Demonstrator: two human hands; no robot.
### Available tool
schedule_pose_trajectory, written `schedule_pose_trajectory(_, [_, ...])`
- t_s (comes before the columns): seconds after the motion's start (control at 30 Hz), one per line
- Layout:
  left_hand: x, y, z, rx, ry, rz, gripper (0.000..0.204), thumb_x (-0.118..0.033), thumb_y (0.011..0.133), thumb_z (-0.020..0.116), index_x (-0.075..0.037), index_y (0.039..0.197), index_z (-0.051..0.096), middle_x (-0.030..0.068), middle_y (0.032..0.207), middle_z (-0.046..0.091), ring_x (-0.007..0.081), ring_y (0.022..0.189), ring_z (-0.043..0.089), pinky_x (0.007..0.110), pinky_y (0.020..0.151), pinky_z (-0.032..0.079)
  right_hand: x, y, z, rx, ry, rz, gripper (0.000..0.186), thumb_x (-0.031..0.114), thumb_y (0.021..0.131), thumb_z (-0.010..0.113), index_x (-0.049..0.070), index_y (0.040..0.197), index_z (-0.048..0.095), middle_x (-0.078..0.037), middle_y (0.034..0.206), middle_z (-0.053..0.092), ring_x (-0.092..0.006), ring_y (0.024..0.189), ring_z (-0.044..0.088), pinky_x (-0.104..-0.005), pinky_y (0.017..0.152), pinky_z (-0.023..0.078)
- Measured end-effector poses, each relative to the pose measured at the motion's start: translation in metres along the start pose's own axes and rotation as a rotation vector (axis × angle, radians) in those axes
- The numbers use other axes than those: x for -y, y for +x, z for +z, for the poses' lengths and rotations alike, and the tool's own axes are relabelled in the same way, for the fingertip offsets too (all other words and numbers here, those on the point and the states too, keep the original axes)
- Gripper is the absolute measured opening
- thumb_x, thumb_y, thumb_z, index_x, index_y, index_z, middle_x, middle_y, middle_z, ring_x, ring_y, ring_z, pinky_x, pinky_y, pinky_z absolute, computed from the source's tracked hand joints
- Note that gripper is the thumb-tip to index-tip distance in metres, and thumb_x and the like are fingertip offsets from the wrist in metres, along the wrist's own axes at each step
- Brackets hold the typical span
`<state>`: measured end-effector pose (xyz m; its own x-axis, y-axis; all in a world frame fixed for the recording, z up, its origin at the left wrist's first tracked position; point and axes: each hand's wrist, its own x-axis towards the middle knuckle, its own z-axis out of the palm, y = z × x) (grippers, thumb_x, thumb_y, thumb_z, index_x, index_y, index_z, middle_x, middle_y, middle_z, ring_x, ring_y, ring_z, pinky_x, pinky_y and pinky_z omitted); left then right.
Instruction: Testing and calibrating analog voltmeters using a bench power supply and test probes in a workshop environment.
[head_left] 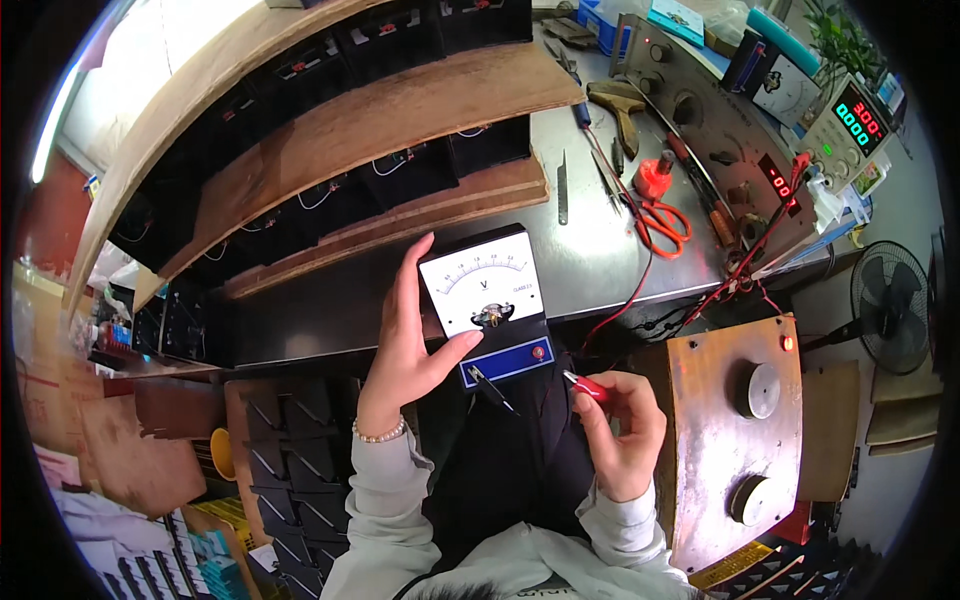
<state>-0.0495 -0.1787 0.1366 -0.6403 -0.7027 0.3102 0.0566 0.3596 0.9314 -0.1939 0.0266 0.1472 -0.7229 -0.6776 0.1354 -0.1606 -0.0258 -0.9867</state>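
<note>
My left hand (405, 335) grips the left side of an analog voltmeter (482, 265), its thumb lying over the lower front. The meter has a white scale face, a small window with a coil mechanism, and a blue strip with a red terminal (538, 353) at its right end. A black clip (492, 391) is attached at the strip's left end, its lead hanging down. Beside the meter's lower right corner, my right hand (625, 425) pinches a red alligator clip (588, 388), its metal jaw pointing toward the meter and apart from the red terminal.
Wooden shelves (400, 130) with black meter housings stand at the back left. Scissors (668, 228), tweezers (607, 180) and a brush (622, 105) lie on the metal bench (520, 190). A box with two knobs (735, 430) is at right, near a power supply (850, 130) and fan (888, 305).
</note>
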Motion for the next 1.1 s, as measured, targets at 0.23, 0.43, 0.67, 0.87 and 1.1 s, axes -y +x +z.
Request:
schedule_pose_trajectory(0.23, [0.011,-0.007,0.001,-0.034,0.084,-0.046,0.110,-0.010,0.077,0.082,-0.004,0.160,0.011,0.0257,0.150,0.039,0.0358,0.138,0.043,0.044,0.113,0.035,0.022,0.011,0.010,0.631,-0.199,-0.606,0.035,0.018,0.073,0.087,0.005,0.101,0.073,-0.008,0.103,0.071,-0.0272,0.091,0.068,-0.0357,0.075,0.055])
schedule_pose_trajectory(0.43, [0.025,-0.006,0.004,-0.116,0.070,0.267,0.101,-0.002,0.077,0.083,-0.005,0.154,0.018,0.0303,0.157,0.028,0.0361,0.142,0.040,0.045,0.114,0.037,0.025,0.036,-0.010,0.349,-0.293,-0.467,0.023,0.004,0.079,0.077,0.000,0.101,0.073,-0.015,0.101,0.072,-0.0317,0.092,0.070,-0.0374,0.083,0.056])
schedule_pose_trajectory(0.67, [0.023,-0.003,0.001,-0.030,0.214,0.179,0.038,0.000,0.079,0.079,-0.006,0.109,0.057,0.0270,0.145,0.041,0.0356,0.125,0.055,0.039,0.098,0.052,0.008,0.124,-0.061,0.042,-0.197,-0.186,0.032,0.002,0.094,0.065,-0.001,0.126,0.061,-0.004,0.113,0.069,-0.0070,0.086,0.061,-0.0215,0.073,0.049])
schedule_pose_trajectory(0.87, [0.015,0.027,-0.001,0.036,0.300,0.130,0.030,-0.008,0.086,0.073,-0.012,0.115,0.064,0.0214,0.133,0.047,0.0391,0.116,0.055,0.042,0.094,0.046,-0.014,0.238,-0.065,-0.048,-0.447,-0.466,0.053,0.013,0.090,0.075,-0.001,0.136,0.053,-0.012,0.130,0.061,-0.0127,0.087,0.067,-0.0258,0.073,0.054])
schedule_pose_trajectory(1.1, [0.011,0.038,0.004,0.101,0.491,0.194,0.041,-0.011,0.089,0.067,-0.026,0.127,0.068,0.0241,0.142,0.043,0.0421,0.125,0.048,0.045,0.102,0.040,-0.042,0.281,-0.049,0.064,-0.341,-0.324,0.021,0.015,0.094,0.072,-0.001,0.106,0.068,-0.003,0.090,0.071,-0.0078,0.079,0.064,-0.0231,0.067,0.051])
